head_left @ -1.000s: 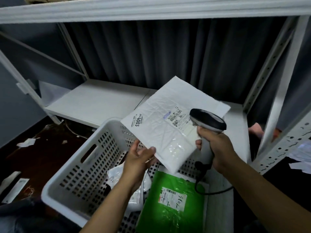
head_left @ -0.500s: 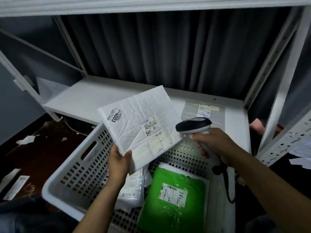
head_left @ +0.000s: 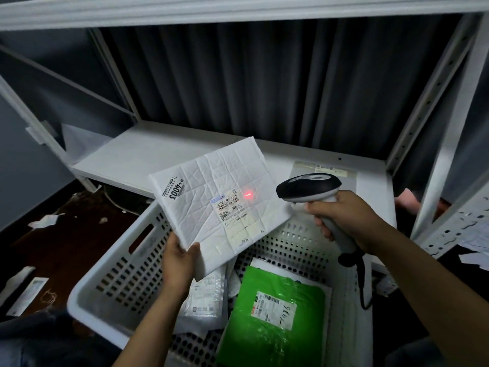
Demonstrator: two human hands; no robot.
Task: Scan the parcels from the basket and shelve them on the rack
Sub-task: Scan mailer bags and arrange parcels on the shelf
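Parcel (head_left: 211, 207), a creased white padded mailer, labelled, red scan dot (head_left: 248, 194) on it, is pinched by its near corner in my left grip (head_left: 180, 263); my right grip (head_left: 346, 221), just beside it, clasps the scanner (head_left: 308, 188).

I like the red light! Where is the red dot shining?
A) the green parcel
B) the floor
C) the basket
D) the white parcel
D: the red dot glows on the white parcel that the left hand holds, where the scanner in the right hand points.
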